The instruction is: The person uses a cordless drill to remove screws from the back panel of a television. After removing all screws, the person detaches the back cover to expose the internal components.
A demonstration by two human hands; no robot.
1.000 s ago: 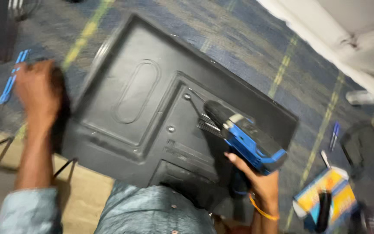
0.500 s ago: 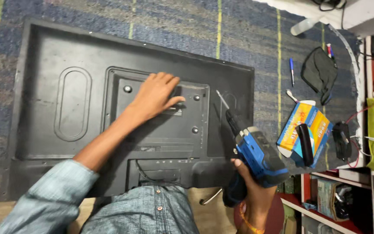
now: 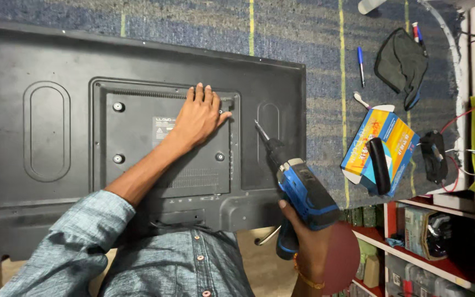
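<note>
Black moulded plastic fills the left and middle of the view: the back panel of a flat television [image 3: 45, 137] lies face down on a blue-grey woven carpet [image 3: 314, 60] crossed by thin yellow-green stripes. A raised rectangular section sits in the middle of the panel, with round mounting holes at its corners and a white label near its top. The left hand [image 3: 198, 116], at the end of a grey-blue denim sleeve, rests flat on the upper right part of that raised section, its fingers [image 3: 207, 94] loosely spread and pressed against the plastic, closed on nothing. Just to the right, the right hand [image 3: 303, 242] wraps its fingers tightly round the grip of a blue and black cordless drill [image 3: 303, 190], whose driver bit points up and left and meets the panel near the right edge of the raised section; whether the tip sits in a screw cannot be told. Farther right, on the bare carpet, lie a blue pen [image 3: 360, 66], a black cloth pouch [image 3: 401, 63] with more pens beside it, and an orange and blue cardboard box [image 3: 397, 137] with a black handle-shaped tool lying across it. Beside the box sits a small black gadget [image 3: 432, 157] with red wires. Along the right edge stands a red and white shelf unit [image 3: 441, 269] crowded with boxes, cables and a green cloth.
</note>
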